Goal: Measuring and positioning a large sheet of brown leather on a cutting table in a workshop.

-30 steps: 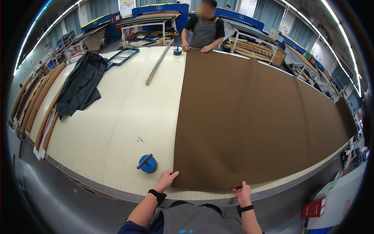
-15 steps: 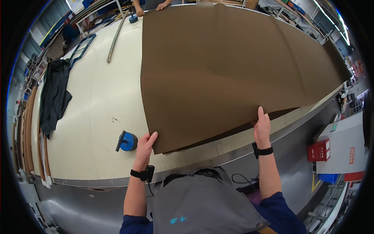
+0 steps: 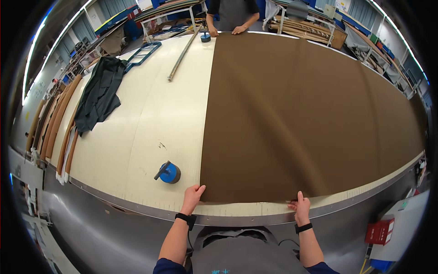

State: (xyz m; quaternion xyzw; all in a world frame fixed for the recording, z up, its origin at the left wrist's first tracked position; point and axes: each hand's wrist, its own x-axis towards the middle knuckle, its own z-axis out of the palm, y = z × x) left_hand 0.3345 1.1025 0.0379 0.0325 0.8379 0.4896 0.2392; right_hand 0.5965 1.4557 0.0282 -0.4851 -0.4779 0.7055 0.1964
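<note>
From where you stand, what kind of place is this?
Looks like a workshop, maybe for fabric or leather: a huge pale table, a wide brown sheet spread on it, and racks with long rolls behind.

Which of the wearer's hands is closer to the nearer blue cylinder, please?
Left: the left hand is just right of the nearer blue cylinder, touching the brown sheet; the right hand is much farther right.
</note>
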